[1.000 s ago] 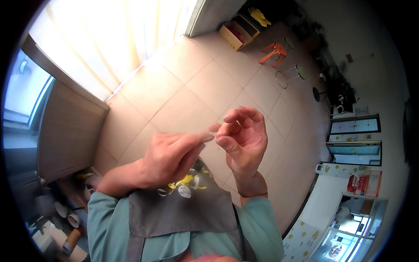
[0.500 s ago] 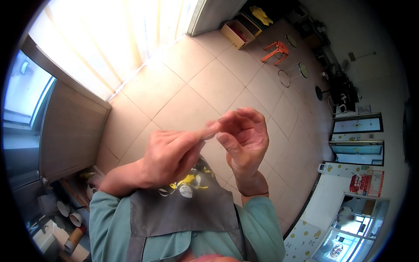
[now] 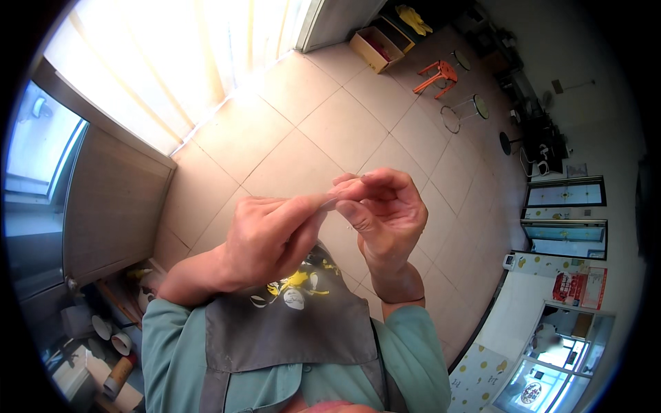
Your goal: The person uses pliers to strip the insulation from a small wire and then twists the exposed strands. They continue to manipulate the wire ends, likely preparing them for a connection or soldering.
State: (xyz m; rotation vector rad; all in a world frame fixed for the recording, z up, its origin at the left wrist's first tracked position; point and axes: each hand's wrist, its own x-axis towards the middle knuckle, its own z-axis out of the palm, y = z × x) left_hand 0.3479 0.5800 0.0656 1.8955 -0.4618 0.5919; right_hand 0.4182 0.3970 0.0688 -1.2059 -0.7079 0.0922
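Note:
My left hand point(image 3: 272, 230) is held up in front of my chest, its thumb and fingers pressed together and pointing right. Facing it, my right hand point(image 3: 392, 213) shows its palm, with the fingers curled over and the thumb bent inward. The fingertips of both hands meet in the middle, closed in a pinch. Anything between them is too small or too hidden to make out. Below the hands lies the dark grey apron point(image 3: 282, 337) with a yellow and white print, worn over green sleeves point(image 3: 416, 351).
Beige floor tiles point(image 3: 296, 162) stretch ahead. An orange stool point(image 3: 441, 74), round stools and a cardboard box point(image 3: 375, 49) stand at the far side. At left are a wooden cabinet point(image 3: 113, 199) and stacked cups point(image 3: 103, 328). A bright curtain point(image 3: 172, 62) hangs upper left.
The right fingers have lowered and straightened leftward, over the left fingertips. The left hand has hardly moved; its fingertips sit slightly higher.

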